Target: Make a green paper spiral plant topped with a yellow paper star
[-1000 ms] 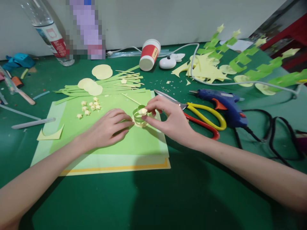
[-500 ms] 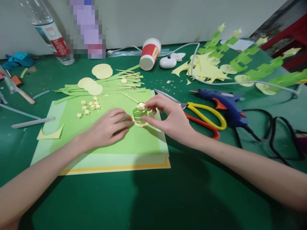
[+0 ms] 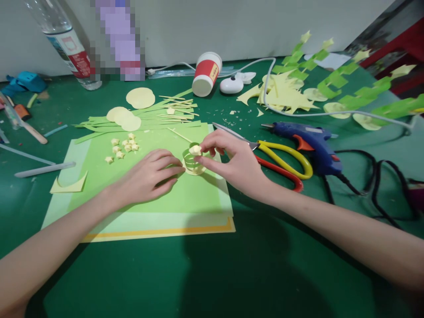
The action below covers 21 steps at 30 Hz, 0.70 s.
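On the light green paper sheets stands a green paper-strip coil on a round pale yellow paper disc. At the coil's top sits a small pale yellow paper star, pinched between the thumb and forefinger of my right hand. My left hand lies low on the sheet, fingers stretched out, their tips touching or very near the disc's left edge. Several loose paper stars lie left of and beyond that hand.
Open scissors and a blue glue gun lie at the right. Green strips and yellow discs lie behind the sheets. Further back are a paper cup, a bottle, a white cable and finished coils.
My right thumb has moved up from the coil's side to the star, closing the pinch with the forefinger. My left hand has stayed in place.
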Available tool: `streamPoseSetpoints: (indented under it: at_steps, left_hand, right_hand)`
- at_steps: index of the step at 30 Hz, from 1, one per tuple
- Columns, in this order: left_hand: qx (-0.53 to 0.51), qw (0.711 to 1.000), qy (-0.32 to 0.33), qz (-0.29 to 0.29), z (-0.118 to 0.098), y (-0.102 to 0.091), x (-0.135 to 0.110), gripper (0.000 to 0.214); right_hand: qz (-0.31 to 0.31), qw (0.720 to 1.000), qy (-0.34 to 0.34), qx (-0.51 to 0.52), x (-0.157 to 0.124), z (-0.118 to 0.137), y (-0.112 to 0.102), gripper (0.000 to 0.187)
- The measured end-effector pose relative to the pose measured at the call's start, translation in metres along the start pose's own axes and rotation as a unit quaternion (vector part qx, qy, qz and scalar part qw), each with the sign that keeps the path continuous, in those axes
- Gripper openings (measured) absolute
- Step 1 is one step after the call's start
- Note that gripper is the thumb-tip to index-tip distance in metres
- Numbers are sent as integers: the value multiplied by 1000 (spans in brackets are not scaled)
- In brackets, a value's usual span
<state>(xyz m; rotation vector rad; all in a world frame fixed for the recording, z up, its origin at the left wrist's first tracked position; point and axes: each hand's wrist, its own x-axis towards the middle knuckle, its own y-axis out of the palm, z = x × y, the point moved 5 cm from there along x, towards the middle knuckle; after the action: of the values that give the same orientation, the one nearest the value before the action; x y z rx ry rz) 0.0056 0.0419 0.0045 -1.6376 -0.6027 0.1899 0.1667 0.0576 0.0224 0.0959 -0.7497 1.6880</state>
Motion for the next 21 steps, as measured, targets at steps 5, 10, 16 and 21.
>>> streamPoseSetpoints:
  at_steps: [5,10,16,21]
  left_hand:
    - [1,1000,0,-1,0,0,0,24]
    - [-2,1000,2,0,1,1,0,24]
    - [-20,1000,-12,2,2,1,0,25]
    - [-50,996,-72,-18,5,-5,0,28]
  right_hand:
    - [1,1000,-4,-10,0,1,0,6]
    - [1,1000,-11,-9,-1,2,0,6]
    - [7,1000,-11,-9,-2,2,0,5]
    - [0,1000,-18,0,-2,2,0,5]
